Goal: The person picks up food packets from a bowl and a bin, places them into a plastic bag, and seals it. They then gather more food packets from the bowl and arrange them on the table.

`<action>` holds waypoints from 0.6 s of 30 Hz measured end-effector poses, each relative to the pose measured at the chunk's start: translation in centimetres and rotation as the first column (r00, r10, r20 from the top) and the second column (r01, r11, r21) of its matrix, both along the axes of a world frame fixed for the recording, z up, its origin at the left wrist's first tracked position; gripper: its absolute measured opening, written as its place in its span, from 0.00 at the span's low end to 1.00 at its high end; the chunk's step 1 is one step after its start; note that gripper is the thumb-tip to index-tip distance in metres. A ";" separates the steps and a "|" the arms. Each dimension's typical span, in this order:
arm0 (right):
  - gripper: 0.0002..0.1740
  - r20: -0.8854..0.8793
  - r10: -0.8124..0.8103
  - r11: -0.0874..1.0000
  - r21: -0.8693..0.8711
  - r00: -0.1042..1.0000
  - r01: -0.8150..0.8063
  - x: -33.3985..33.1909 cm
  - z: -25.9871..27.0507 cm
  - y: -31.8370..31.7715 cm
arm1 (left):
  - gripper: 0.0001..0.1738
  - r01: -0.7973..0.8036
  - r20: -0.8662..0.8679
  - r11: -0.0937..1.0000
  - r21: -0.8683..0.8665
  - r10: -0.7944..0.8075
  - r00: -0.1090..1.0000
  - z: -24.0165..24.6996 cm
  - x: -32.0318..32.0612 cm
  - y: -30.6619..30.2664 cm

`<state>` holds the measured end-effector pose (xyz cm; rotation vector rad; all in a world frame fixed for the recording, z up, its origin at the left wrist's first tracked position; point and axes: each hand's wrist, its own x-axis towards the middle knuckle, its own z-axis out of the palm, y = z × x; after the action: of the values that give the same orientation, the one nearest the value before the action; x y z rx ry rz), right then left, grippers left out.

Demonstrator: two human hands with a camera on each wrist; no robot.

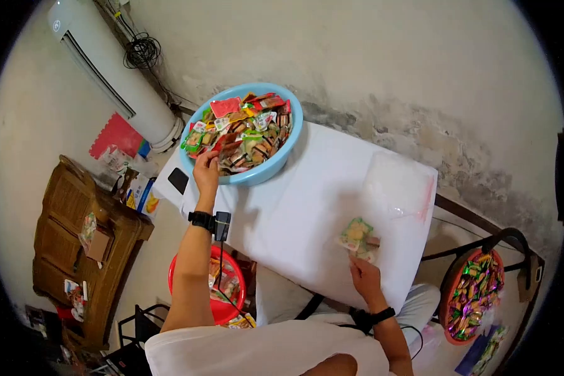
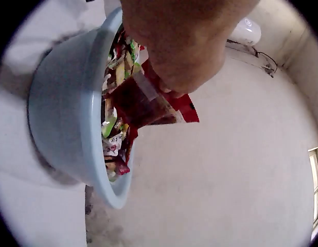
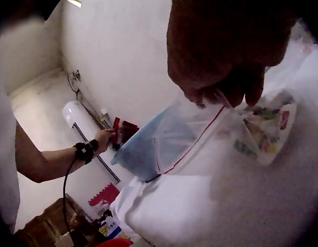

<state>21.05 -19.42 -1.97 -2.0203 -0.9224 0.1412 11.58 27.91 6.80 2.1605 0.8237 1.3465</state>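
Note:
My left hand (image 1: pixel 206 174) is at the near rim of a light blue basin (image 1: pixel 299 128) heaped with wrapped snacks (image 1: pixel 257 141). It pinches a red-and-clear snack packet (image 2: pixel 141 100), which hangs over the heap in the left wrist view. Over the table's near side, my right hand (image 1: pixel 365 277) grips a clear zip bag (image 3: pixel 187 146) by its mouth, below a red seal line. Several small snack packets (image 3: pixel 267 126) lie inside this bag, at its far end.
A white cloth covers the table (image 1: pixel 288 207). Flat clear bags (image 1: pixel 398 188) lie at its right end, a black phone (image 1: pixel 178 180) at its left. A red basin (image 1: pixel 218 318) stands below at left; a basin of shiny wrapped sweets (image 1: pixel 476 294) stands at right.

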 end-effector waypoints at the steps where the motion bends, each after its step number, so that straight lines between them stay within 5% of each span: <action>1: 0.09 -0.019 0.003 1.000 0.019 1.000 -0.003 -0.1 0.5 -0.1 | 0.08 -0.011 0.030 0.999 -0.032 0.012 0.999 -0.8 -0.1 0.9; 9: 0.09 0.031 -0.006 0.998 0.058 0.999 0.004 -1.0 1.1 -0.6 | 0.14 -0.004 0.143 0.935 -0.353 0.059 0.988 -2.0 -2.7 1.7; 14: 0.09 0.001 -0.024 0.997 0.071 1.000 0.024 -1.7 1.5 -0.8 | 0.25 -0.182 -0.059 0.967 -0.179 0.174 0.983 -2.5 -4.3 2.1; 16: 0.10 0.020 -0.015 0.999 0.049 1.000 0.014 -1.8 1.2 -1.0 | 0.26 -0.213 0.018 0.819 -0.533 0.262 0.965 -3.2 -4.4 2.6; 18: 0.10 0.048 0.000 0.999 0.037 0.999 -0.001 -1.6 1.3 0.0 | 0.23 -0.166 0.073 0.806 -0.568 0.250 0.966 -5.0 -6.6 6.2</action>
<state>19.46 -19.37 -0.67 -1.9969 -0.9487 0.0761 4.95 34.06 1.84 1.5300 1.2455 1.1526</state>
